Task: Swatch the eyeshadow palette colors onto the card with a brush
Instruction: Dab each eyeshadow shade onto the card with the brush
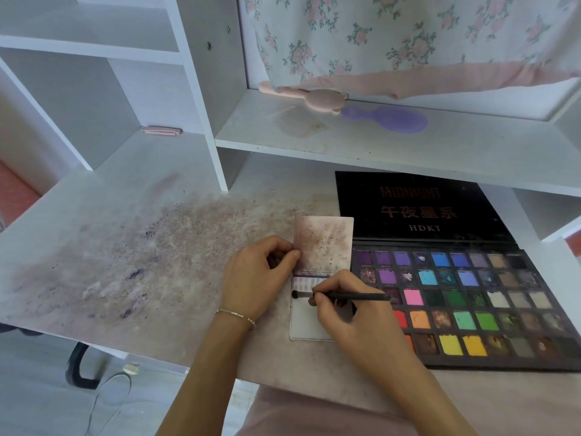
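The right hand [349,313] is pinching a thin black-handled makeup brush [342,296] between thumb and curled fingers, holding it almost level so that its dark tip is lying on the lower leaf of a small white folded card [303,322]. Faint purple strokes are showing along that leaf's top edge, just above the brush tip. The left hand [256,278], wearing a thin silver bracelet [236,316] at the wrist, is gripping the card's left edge at the fold, thumb pressing on the smudged upper leaf.

Just to the right of the card, touching or nearly touching it, a large black eyeshadow palette [465,303] is lying open, its rows of square pans running from purples and blues through greens to orange and yellow. Its raised lid is reading "MIDNIGHT", four Chinese characters, and "HDKT".

Everything is sitting on a white desk [125,247] heavily dusted with purple-brown powder. On the shelf behind, a pink bear-shaped handled mirror or brush [314,97] is lying beside a lilac hairbrush [393,119], beneath a hanging floral cloth [408,33].
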Tool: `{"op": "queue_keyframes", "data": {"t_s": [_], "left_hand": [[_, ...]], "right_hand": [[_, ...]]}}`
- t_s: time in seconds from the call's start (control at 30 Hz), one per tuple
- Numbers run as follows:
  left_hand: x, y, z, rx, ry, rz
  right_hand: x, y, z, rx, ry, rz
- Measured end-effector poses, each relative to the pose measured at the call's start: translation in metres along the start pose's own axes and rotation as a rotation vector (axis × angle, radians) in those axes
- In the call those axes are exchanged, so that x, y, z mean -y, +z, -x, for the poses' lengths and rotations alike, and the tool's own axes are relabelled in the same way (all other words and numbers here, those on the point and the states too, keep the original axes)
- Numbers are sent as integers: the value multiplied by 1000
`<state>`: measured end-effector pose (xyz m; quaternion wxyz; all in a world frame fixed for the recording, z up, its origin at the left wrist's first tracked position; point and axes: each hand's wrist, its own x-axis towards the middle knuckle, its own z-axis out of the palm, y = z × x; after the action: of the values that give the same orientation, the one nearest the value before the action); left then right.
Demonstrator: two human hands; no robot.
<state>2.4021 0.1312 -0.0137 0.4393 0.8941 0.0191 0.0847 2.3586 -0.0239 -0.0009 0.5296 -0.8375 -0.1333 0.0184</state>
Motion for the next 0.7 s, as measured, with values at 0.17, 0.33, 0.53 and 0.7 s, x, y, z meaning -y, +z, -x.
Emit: {"op": "queue_keyframes", "data": {"t_s": [0.17,0.33,0.53,0.7], "left_hand": [[0,0,0,-4,3,3],[-1,0,0,0,4,-13],[-1,0,-1,-1,-2,-9],[-1,0,-1,-4,-9,-11]], "right_hand": [[0,1,0,7,5,-10],[0,0,0,4,12,-21],[-1,0,-2,-31,-7,-16],[1,-1,0,-174,-43,-116]]}}
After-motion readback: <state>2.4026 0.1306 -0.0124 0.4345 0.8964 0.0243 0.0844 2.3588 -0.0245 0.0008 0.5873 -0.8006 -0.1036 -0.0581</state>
